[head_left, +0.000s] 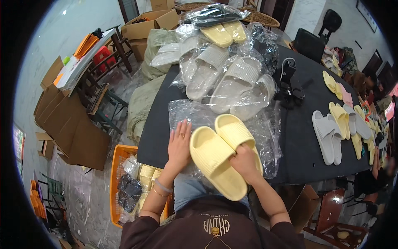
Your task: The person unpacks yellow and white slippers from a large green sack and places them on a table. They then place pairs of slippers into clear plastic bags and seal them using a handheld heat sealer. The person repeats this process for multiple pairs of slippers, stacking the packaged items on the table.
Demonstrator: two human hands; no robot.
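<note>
Two pale yellow slides (224, 155) lie side by side on a clear plastic bag (265, 137) at the black table's (302, 145) near edge. The right hand (245, 164) pinches the nearer slide's strap, fingers curled together; the left hand (179, 145) lies flat at nine o'clock, fingers pressed together on the plastic. At twelve o'clock, a heap of bagged grey slides (224, 70). At eight o'clock, an orange crate (118, 159) holds packed pairs. Bare tabletop opens at three o'clock.
</note>
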